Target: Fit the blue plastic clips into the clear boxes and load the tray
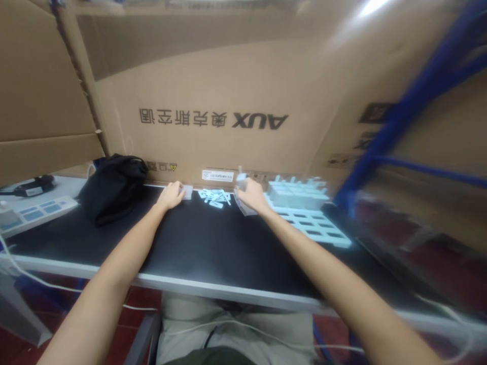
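At the back of the black tabletop [213, 243], my left hand [170, 196] rests with curled fingers on a small translucent plastic piece [187, 192]. My right hand [253, 195] is closed round a small pale-blue block with a thin stem [241, 178], blurred by motion. Under that hand lies a clear plastic piece [246, 209], perhaps a lid or tray. Between the hands is a loose pile of small flat pale-blue parts [216, 196]. To the right, a pale-blue rack [319, 225] with rectangular slots carries several stemmed blocks [297, 194] in its far rows.
A black cloth bag [114, 190] lies at the left, beside a white power strip [45, 213] and a black cable device [36, 186]. A big cardboard box [213, 76] walls off the back. A blue metal frame [399, 111] stands at right.
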`<action>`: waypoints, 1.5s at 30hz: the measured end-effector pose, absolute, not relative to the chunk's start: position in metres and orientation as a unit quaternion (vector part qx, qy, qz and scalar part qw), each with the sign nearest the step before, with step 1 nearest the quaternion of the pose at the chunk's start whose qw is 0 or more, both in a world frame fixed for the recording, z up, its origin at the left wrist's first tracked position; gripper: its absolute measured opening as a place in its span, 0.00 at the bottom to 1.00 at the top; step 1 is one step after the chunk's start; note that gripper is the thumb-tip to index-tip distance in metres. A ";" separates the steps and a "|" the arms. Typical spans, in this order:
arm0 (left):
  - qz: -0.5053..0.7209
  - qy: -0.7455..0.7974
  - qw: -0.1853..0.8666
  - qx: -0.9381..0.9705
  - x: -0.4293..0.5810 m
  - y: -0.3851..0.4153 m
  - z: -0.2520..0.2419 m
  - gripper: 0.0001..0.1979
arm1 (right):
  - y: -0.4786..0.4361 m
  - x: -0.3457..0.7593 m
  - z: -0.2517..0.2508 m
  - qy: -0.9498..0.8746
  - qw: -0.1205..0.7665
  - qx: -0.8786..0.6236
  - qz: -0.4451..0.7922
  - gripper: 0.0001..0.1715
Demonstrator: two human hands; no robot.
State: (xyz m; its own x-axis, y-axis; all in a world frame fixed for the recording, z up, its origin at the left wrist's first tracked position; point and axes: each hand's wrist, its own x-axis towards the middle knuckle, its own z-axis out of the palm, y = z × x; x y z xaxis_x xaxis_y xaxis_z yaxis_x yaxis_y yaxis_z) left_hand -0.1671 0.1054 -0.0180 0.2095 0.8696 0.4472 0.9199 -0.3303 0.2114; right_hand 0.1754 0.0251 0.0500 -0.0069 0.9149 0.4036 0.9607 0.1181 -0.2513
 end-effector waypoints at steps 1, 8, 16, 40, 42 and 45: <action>-0.249 -0.577 0.051 -0.776 -0.167 0.105 -0.018 0.18 | 0.034 0.163 0.050 -0.715 0.211 -0.666 -0.041 0.21; -0.243 -0.581 0.051 -0.775 -0.169 0.108 -0.019 0.15 | 0.068 0.114 0.052 -0.714 0.106 -0.690 -0.048 0.37; -0.244 -0.585 0.049 -0.772 -0.170 0.111 -0.019 0.17 | 0.078 0.101 0.063 -0.722 0.027 -0.689 -0.061 0.21; -0.270 -0.572 0.024 -0.774 -0.172 0.117 -0.021 0.16 | 0.075 0.091 0.069 -0.748 0.054 -0.655 -0.094 0.34; -0.281 -0.574 0.014 -0.769 -0.175 0.120 -0.023 0.16 | 0.072 0.085 0.063 -0.752 0.065 -0.650 -0.087 0.36; -0.295 -0.576 -0.011 -0.762 -0.180 0.125 -0.024 0.14 | 0.063 0.070 0.056 -0.777 0.074 -0.621 -0.073 0.37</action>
